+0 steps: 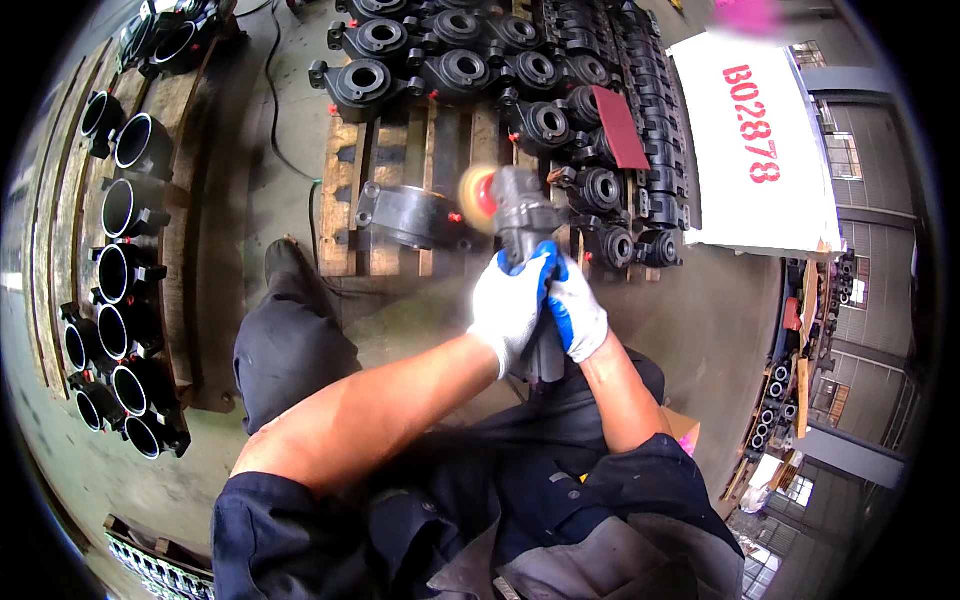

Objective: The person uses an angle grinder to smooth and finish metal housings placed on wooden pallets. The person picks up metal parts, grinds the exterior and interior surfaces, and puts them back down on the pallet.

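We have grinder [520, 215] in both gloves: left hand [512, 305] and right hand [575, 318] fingers wrapped tight round body. Disc [478, 198] spinning at rim of casting [405, 215] lying alone on pallet [345, 200]. Judging grinding mid-way; can't tell finished from unfinished among stacked castings [520, 70] behind.

Both gloved hands, left hand [510, 305] and right hand [573, 315], are clenched together ahead of the body, bare forearms converging.
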The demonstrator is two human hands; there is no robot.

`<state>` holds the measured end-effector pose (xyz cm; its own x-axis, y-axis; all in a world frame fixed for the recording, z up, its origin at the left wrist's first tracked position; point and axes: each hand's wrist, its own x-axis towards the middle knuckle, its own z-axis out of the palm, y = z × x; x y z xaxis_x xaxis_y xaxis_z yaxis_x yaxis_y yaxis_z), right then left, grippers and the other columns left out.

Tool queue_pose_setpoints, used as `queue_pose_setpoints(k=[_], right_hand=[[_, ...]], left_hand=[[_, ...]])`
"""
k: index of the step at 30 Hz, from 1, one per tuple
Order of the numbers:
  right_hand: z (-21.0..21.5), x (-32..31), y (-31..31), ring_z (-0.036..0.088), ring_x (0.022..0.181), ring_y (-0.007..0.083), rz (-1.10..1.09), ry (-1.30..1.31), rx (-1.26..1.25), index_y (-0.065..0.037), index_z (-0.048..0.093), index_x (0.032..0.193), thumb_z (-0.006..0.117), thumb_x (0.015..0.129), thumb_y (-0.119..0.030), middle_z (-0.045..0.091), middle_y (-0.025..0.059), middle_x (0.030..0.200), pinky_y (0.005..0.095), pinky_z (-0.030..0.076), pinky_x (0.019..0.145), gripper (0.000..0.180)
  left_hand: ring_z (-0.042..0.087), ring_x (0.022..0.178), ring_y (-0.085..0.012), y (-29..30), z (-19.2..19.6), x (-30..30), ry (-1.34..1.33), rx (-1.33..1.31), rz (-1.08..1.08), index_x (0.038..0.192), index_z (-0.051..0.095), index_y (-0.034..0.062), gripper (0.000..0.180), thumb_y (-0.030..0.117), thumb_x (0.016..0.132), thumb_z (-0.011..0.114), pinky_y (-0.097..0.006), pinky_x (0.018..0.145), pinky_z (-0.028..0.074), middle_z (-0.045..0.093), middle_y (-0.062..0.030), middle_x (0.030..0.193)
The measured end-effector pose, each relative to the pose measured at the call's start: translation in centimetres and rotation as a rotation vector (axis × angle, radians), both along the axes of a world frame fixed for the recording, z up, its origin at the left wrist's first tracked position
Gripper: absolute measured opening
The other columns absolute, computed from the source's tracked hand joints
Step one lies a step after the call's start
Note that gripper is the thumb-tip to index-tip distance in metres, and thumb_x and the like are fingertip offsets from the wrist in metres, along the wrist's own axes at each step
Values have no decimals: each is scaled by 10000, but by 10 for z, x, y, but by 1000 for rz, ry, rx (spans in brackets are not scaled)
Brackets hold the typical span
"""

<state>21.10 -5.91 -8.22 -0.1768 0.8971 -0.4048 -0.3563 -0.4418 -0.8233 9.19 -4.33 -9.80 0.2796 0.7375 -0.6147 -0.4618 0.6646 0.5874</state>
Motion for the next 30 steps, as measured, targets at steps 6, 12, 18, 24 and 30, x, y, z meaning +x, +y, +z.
queue_pose_setpoints(k=[6, 12, 18, 24, 30], right_hand=[[-29, -18, 2, 591, 1096, 146, 151, -304, -96, -51, 575, 1311, 549, 1018, -83, 638, 42, 1196, 308, 491, 982, 296], [-46, -18, 12, 585, 1069, 124, 56, -14, -275, -74, 592, 1303, 499, 1074, -282, 647, 33, 1185, 305, 477, 980, 323], [-62, -23, 18, 590, 1016, 119, 31, -169, -252, -81, 622, 1263, 515, 1069, -306, 655, 22, 1155, 305, 485, 951, 316], [-52, -41, 36, 576, 1017, 161, 147, -244, -195, -93, 536, 1287, 530, 1034, -91, 604, 68, 1163, 338, 510, 935, 253], [-34, -51, 31, 556, 1045, 109, 183, -440, -72, -47, 609, 1259, 570, 1043, -195, 647, 35, 1166, 306, 477, 966, 265]], left_hand=[[684, 880, -192, -17, -30, -7, 322, -85, -24, 1104, 688, -21, 519, 473, 950, 648, -350, 786, 529, 741, -138, 967], [703, 892, -237, -7, -28, -8, 397, -123, -58, 1101, 700, -33, 592, 532, 966, 587, -374, 796, 528, 742, -179, 958], [673, 908, -229, -3, -25, -14, 361, -76, 36, 1132, 689, -36, 599, 532, 964, 595, -373, 823, 516, 735, -175, 999], [632, 955, -204, 4, -32, -22, 309, -230, 75, 1191, 678, -31, 589, 512, 980, 595, -358, 863, 498, 722, -152, 1063], [629, 939, -191, 1, -31, -26, 361, -225, 26, 1203, 682, -30, 575, 497, 990, 595, -345, 850, 499, 725, -146, 1059]])
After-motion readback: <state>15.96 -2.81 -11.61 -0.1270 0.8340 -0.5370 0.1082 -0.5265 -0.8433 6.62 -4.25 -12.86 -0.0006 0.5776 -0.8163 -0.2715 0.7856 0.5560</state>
